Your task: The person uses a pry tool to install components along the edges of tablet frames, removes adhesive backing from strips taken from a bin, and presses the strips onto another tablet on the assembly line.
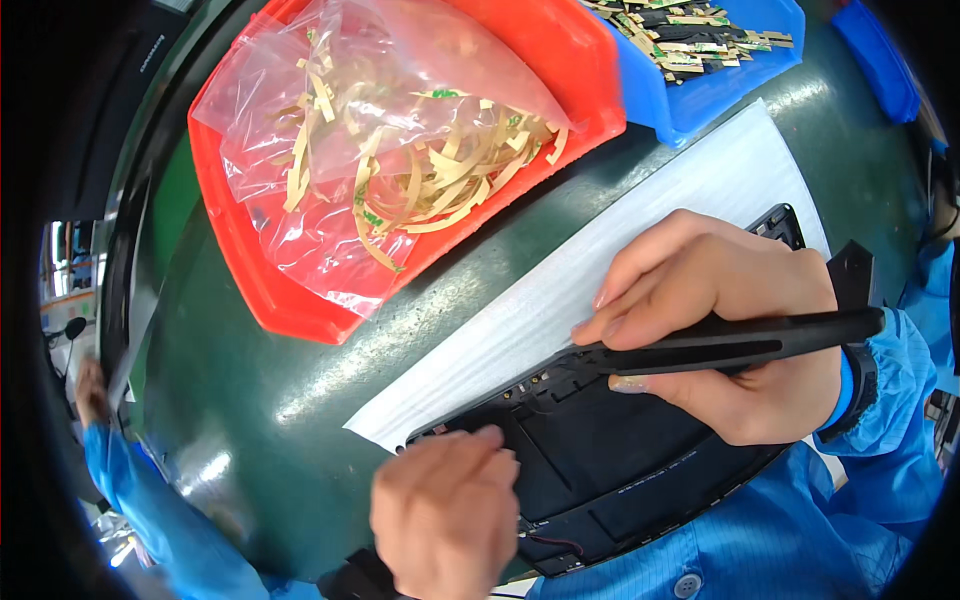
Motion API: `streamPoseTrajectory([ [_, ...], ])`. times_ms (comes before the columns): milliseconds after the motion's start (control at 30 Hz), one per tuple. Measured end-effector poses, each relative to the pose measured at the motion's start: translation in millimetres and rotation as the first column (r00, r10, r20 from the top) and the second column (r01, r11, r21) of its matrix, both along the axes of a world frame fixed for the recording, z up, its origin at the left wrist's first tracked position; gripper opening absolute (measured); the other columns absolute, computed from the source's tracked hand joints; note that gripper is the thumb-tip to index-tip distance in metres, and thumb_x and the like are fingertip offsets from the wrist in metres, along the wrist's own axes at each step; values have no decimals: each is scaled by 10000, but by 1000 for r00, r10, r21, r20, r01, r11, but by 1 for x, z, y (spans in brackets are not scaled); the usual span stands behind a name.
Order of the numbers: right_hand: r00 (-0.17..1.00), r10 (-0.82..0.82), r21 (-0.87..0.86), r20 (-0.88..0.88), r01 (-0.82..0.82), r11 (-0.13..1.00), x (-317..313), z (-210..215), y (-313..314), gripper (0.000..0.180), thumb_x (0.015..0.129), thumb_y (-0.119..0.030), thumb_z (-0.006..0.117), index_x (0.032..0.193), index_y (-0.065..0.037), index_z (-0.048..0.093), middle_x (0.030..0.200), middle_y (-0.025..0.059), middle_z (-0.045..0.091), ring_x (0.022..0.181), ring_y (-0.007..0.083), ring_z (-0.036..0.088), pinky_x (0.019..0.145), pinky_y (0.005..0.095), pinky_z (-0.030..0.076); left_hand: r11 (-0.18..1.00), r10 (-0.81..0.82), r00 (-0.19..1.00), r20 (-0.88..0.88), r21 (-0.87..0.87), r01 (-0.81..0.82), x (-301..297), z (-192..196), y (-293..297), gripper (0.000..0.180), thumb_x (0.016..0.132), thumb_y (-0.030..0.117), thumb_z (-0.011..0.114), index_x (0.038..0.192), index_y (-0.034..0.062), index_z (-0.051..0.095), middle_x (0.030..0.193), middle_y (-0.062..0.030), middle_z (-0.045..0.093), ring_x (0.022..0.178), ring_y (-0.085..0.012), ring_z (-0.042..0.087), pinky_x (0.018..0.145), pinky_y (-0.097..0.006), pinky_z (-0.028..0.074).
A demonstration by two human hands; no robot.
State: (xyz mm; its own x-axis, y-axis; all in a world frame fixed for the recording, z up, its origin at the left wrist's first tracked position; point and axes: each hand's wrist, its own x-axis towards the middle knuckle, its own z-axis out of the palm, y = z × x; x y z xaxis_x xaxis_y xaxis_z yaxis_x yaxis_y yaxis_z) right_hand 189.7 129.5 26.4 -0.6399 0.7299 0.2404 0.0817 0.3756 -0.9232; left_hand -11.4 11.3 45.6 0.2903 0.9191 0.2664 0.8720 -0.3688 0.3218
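Note:
A flat black electronic device casing (560, 450) with small metal contacts along its far edge lies tilted in front of me, partly on a white sheet (540, 320). My right hand (730, 320) is closed around a slim black pen-shaped tool (760, 342). Its tapered tip meets the casing's far edge, and its exact kind is unclear. At the casing's left end is my left hand (445, 505), fingers curled and slightly blurred. Whatever those fingers may hold is hidden.
A red bin (285, 310) at the far left holds a clear bag (330, 270) of tan adhesive strips (450, 180). Behind the sheet, a blue bin (690, 125) contains more strips, black and tan. The dark green table (240, 390) has a blue object (880, 60) at far right. Another person's blue sleeve (935, 300) shows at right.

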Motion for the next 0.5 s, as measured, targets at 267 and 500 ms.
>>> streamPoseTrajectory([
  [267,995,-46,55,85,41,998,0,-5,-1,188,689,70,756,843,56,649,860,224,654,820,251,695,743,309,585,964,-131,991,16,235,124,7,-43,4,188,760,-27,631,948,-29,634,979,-181,685,889,-303,643,789,-347,524],
  [500,998,-54,40,-16,55,998,-3,-12,-3,181,696,54,767,829,49,643,856,235,655,824,247,695,726,314,595,953,-100,989,-107,274,126,19,-44,7,99,793,6,621,847,47,548,997,-119,702,847,-243,616,706,-291,490],
])
